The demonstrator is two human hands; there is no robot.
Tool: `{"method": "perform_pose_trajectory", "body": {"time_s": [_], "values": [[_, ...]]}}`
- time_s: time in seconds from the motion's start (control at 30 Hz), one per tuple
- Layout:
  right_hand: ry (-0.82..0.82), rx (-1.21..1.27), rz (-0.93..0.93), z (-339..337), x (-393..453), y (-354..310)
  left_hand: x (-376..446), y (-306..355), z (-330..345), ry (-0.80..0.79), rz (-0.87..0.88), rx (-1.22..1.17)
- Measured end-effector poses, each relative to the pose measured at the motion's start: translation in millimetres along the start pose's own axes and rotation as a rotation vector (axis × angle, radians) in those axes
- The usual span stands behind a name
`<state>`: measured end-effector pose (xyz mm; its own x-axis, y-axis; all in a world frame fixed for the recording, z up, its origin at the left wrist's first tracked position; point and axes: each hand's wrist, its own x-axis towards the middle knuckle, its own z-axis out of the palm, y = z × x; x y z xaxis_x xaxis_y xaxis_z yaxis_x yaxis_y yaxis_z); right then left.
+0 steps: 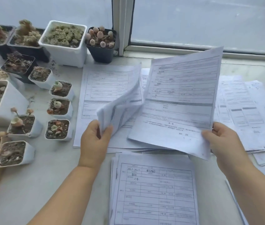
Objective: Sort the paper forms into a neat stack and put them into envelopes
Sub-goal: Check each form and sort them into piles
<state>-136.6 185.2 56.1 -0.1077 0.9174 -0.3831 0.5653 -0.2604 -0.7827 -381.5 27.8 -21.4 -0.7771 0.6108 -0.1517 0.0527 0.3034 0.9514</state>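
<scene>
Both bare forearms reach up from the bottom edge toward 12 o'clock. The left hand (94,140) pinches a curled sheet (120,109), thumb on top. The right hand (222,140), at 3 o'clock of the left, grips a raised form (180,101) by its lower corner.

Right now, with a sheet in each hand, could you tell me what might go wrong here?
1. The left hand pinches a drooping sheet by one corner; it could crease or slip.
2. The right hand holds a form above fanned piles; setting it down carelessly could mix the order.
3. The plant pots stand close beside the papers; a sweeping sheet might tip one and spill soil.
</scene>
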Motion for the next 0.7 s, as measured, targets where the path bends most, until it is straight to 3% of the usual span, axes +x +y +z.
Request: {"method": "perform_pose_trajectory", "body": {"time_s": [0.27, 0.57, 0.63, 0.7], "values": [[-0.157, 0.017, 0.031, 68, 3, -15, -7, 6, 3, 0.207, -0.11, -0.39], [-0.206, 0.005, 0.041, 79, 8, -24, -5, 5, 3, 0.136, -0.184, -0.548], [-0.222, 0.015, 0.044, 77, 10, -26, -8, 2, 3, 0.019, -0.105, -0.416], [-0.261, 0.028, 0.034, 73, 12, -33, -11, -7, 3, -0.15, 0.146, -0.041]]}}
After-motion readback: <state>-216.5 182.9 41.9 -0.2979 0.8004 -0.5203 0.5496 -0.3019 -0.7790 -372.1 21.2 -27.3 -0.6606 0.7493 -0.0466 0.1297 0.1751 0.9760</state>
